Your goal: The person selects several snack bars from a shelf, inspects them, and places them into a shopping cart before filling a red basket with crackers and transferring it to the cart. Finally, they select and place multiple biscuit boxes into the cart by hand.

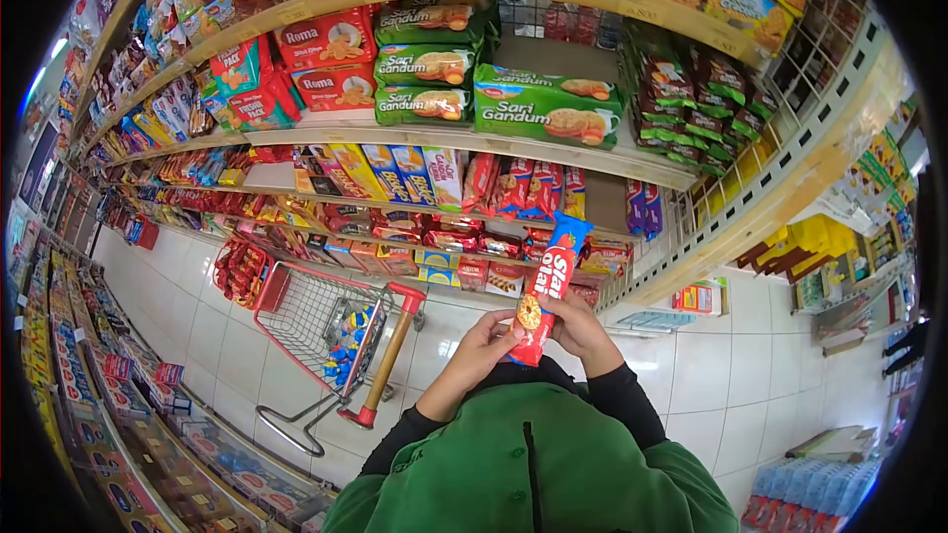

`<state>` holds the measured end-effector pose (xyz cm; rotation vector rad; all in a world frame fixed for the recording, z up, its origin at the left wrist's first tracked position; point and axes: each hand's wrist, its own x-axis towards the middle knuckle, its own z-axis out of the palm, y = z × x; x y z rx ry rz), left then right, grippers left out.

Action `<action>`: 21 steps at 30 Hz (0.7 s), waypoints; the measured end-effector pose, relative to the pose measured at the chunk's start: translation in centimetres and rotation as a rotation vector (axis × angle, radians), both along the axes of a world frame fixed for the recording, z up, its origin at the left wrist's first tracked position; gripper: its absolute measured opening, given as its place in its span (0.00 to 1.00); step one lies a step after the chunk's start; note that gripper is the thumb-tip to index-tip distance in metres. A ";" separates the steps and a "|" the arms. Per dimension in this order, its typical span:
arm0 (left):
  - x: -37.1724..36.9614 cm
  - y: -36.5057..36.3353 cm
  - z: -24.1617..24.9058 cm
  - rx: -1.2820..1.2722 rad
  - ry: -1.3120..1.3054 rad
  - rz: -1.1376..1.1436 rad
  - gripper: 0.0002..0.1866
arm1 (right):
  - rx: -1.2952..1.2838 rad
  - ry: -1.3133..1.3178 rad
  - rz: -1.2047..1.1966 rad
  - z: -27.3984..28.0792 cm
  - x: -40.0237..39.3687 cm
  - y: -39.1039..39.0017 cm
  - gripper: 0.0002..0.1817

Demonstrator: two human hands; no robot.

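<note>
A long red and blue biscuit pack [549, 286] is held upright in front of my green shirt. My left hand [486, 341] grips its lower left side, with the fingers at the printed biscuit picture. On the other side my right hand [578, 324] holds the pack, its thumb on the front near the middle. The blue top end of the pack points toward the lower shelves, where similar red packs [515, 186] stand in a row.
A shopping cart [321, 321] with blue and yellow packets stands at my left. Shelves with green boxes [548, 109] run ahead. More shelving [128, 415] lines the lower left. Bottled water packs [810, 494] stand at the lower right.
</note>
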<state>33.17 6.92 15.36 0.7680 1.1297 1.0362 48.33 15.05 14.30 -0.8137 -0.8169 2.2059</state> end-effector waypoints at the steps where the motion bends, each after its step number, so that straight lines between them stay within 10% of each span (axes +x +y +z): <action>1: -0.8 0.4 0.0 -0.001 -0.001 0.019 0.22 | 0.022 -0.008 -0.030 0.0 -0.4 0.6 0.16; 10: -13.2 3.1 -1.4 -0.031 0.073 0.296 0.23 | 0.132 -0.062 -0.405 -3.3 0.4 8.3 0.17; 21: -16.4 6.9 -2.5 -0.054 0.060 0.105 0.18 | 0.096 -0.207 -0.643 -4.9 0.1 10.8 0.23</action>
